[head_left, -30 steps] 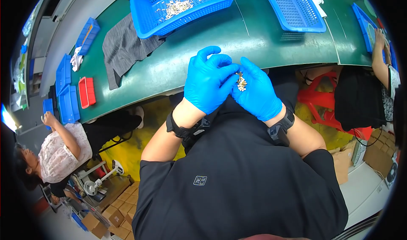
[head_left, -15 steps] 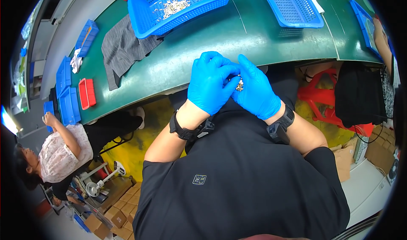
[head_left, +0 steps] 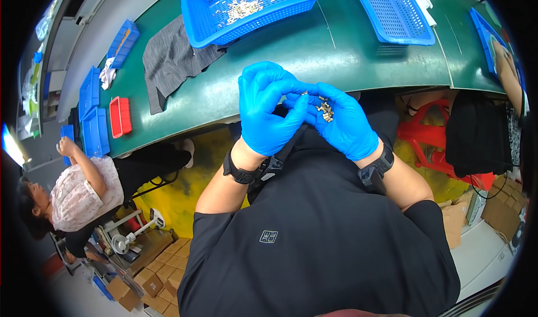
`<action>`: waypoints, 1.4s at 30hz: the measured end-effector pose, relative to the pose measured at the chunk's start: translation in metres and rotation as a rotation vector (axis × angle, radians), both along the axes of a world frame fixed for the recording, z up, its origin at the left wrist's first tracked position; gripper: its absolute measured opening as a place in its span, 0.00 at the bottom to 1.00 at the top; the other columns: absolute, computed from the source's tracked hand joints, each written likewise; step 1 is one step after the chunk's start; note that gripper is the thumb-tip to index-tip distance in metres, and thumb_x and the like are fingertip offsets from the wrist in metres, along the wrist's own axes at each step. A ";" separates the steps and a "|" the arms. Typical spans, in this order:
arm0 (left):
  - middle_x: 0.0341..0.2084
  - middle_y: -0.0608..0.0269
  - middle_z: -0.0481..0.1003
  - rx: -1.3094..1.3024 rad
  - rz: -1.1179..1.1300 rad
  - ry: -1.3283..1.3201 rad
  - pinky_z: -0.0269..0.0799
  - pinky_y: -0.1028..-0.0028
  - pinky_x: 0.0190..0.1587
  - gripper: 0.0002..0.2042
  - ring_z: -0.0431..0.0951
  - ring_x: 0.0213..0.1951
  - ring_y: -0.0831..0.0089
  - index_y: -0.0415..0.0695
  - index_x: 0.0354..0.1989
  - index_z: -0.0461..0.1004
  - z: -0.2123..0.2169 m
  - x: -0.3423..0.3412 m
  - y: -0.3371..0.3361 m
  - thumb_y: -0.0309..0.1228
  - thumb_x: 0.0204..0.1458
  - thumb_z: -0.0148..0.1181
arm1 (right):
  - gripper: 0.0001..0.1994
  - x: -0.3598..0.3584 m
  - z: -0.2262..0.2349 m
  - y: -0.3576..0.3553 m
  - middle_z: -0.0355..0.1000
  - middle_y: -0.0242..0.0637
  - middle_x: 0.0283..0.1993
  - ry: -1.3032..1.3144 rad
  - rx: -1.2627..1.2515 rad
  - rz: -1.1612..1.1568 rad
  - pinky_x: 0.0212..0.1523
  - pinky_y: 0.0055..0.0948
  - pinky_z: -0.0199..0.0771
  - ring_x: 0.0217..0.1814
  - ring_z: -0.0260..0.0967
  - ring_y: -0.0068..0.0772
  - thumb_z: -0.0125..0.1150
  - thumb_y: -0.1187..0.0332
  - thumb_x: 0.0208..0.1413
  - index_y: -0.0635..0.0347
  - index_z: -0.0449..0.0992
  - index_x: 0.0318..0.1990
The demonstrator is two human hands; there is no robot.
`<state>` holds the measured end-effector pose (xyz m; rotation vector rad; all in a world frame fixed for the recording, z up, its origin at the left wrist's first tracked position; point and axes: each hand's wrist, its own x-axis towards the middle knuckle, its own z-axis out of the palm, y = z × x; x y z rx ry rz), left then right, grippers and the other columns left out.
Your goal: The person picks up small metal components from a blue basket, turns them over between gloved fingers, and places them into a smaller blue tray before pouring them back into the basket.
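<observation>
Both hands wear blue gloves and meet in front of my chest, at the near edge of the green table. In the cupped palm of my right hand [head_left: 350,124] lies a small heap of shiny, gold and silver coloured metal parts [head_left: 325,111]. My left hand [head_left: 269,110] is closed in a pinch, thumb against forefinger, on one small metal part [head_left: 304,93] beside the heap. Its exact shape is too small to tell. Ahead on the table stands a large blue perforated basket [head_left: 218,37] with many similar small pieces [head_left: 242,10] spread over its bottom.
A second blue basket [head_left: 392,14] stands to the right near white cloths [head_left: 420,0]. A grey cloth [head_left: 174,62] lies left, past it a red tray [head_left: 120,117] and several blue bins [head_left: 95,132]. One person [head_left: 84,188] sits at left; another's arm [head_left: 507,73] reaches in at right.
My right hand has opened out, showing more of the metal parts in its palm. My left hand has shifted slightly left, its fingers raised, pinching a small part.
</observation>
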<state>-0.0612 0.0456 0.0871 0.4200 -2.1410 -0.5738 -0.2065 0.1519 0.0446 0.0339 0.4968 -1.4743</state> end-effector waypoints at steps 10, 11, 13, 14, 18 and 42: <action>0.36 0.67 0.77 -0.131 0.051 0.071 0.66 0.62 0.50 0.12 0.71 0.48 0.58 0.51 0.34 0.81 0.019 0.008 -0.006 0.23 0.39 0.73 | 0.22 -0.001 -0.003 0.004 0.74 0.60 0.58 -0.098 -0.040 0.061 0.68 0.48 0.72 0.61 0.74 0.54 0.48 0.61 0.72 0.78 0.73 0.56; 0.36 0.67 0.77 -0.135 0.049 0.077 0.66 0.62 0.50 0.13 0.71 0.48 0.58 0.51 0.34 0.81 0.020 0.008 -0.006 0.23 0.39 0.73 | 0.22 -0.001 -0.002 0.004 0.74 0.60 0.58 -0.092 -0.038 0.067 0.68 0.48 0.72 0.62 0.74 0.55 0.48 0.61 0.72 0.78 0.73 0.56; 0.36 0.67 0.77 -0.143 0.043 0.088 0.66 0.63 0.50 0.13 0.71 0.48 0.58 0.51 0.34 0.81 0.021 0.008 -0.007 0.23 0.38 0.73 | 0.22 0.000 0.000 0.004 0.74 0.61 0.58 -0.084 -0.028 0.065 0.68 0.48 0.72 0.62 0.74 0.55 0.48 0.61 0.72 0.78 0.73 0.56; 0.36 0.67 0.77 -0.142 0.044 0.089 0.66 0.63 0.50 0.13 0.71 0.48 0.58 0.51 0.34 0.81 0.022 0.008 -0.007 0.23 0.38 0.73 | 0.23 0.000 0.001 0.004 0.74 0.61 0.58 -0.078 -0.019 0.061 0.68 0.48 0.72 0.62 0.74 0.55 0.48 0.61 0.72 0.78 0.73 0.56; 0.36 0.68 0.77 -0.148 0.045 0.105 0.67 0.63 0.50 0.13 0.71 0.48 0.58 0.51 0.34 0.81 0.023 0.009 -0.008 0.24 0.38 0.74 | 0.23 0.000 0.000 0.004 0.74 0.61 0.58 -0.075 -0.006 0.057 0.69 0.48 0.71 0.63 0.73 0.55 0.48 0.60 0.72 0.78 0.73 0.56; 0.36 0.59 0.79 0.011 0.388 0.198 0.69 0.64 0.51 0.07 0.75 0.44 0.59 0.44 0.36 0.82 0.019 -0.014 -0.104 0.25 0.48 0.70 | 0.27 0.003 -0.012 0.003 0.70 0.64 0.62 -0.230 -0.034 0.067 0.71 0.51 0.66 0.67 0.68 0.62 0.48 0.57 0.72 0.79 0.69 0.61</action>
